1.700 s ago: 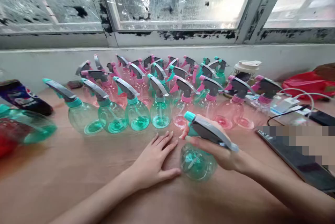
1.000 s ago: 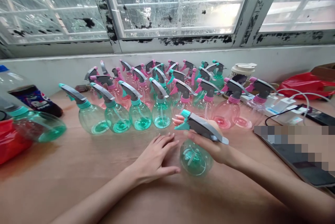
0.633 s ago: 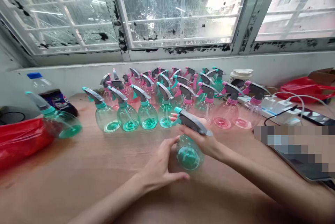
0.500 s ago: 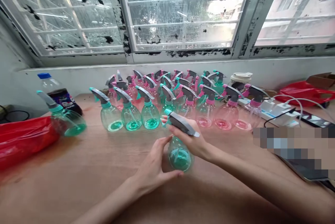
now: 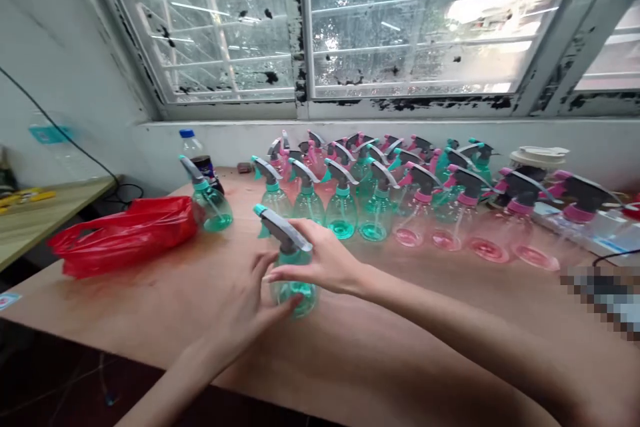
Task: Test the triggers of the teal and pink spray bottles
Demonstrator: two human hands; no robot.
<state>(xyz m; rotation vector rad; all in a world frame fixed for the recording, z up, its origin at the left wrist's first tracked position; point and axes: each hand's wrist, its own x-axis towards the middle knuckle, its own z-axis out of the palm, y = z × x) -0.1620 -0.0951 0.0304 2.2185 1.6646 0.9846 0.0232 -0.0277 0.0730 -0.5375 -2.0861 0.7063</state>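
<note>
My right hand (image 5: 325, 262) grips the neck of a teal-tinted plastic spray bottle (image 5: 295, 297) from above, its fingers curled around the grey trigger head. The bottle stands nearly upright just above the wooden table (image 5: 150, 300). My left hand (image 5: 240, 307) sits at the bottle's left side, with its fingers spread and its thumb reaching the lower body. Behind both hands stand rows of teal (image 5: 343, 210) and pink (image 5: 487, 244) spray bottles. The bottle's far side is partly hidden by my fingers.
A red plastic bag (image 5: 125, 237) and a tilted teal spray bottle (image 5: 213, 208) lie at the table's left. A water bottle (image 5: 191, 154) stands behind them. A white-lidded jar (image 5: 540, 159) and a power strip (image 5: 580, 224) are at the right. The table's front edge runs near my left arm.
The view has swung left, showing more of the wall and table. The teal bottle has turned more upright, and my left hand has closed in against its lower body.
</note>
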